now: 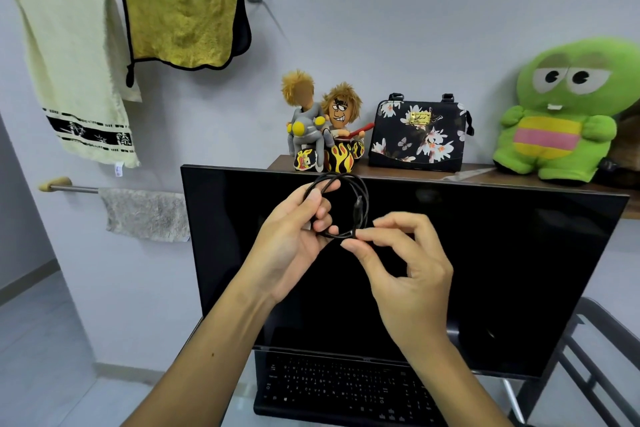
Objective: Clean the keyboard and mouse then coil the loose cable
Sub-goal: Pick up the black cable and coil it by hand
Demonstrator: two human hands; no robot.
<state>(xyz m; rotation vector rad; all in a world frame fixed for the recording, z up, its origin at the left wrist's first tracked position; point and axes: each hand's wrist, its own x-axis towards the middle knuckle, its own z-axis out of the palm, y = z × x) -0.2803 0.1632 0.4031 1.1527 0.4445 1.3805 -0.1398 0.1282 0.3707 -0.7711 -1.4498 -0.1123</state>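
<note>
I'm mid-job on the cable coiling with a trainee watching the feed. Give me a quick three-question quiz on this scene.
1. True or false: the left hand and the right hand both hold the black cable, which is gathered in a loop.
2. What stands just right of the two dolls on the shelf? A) floral bag B) mug C) lamp
3. Fill in: the keyboard lies at the foot of the dark ____.
Key: 1 true; 2 A; 3 monitor.
</note>
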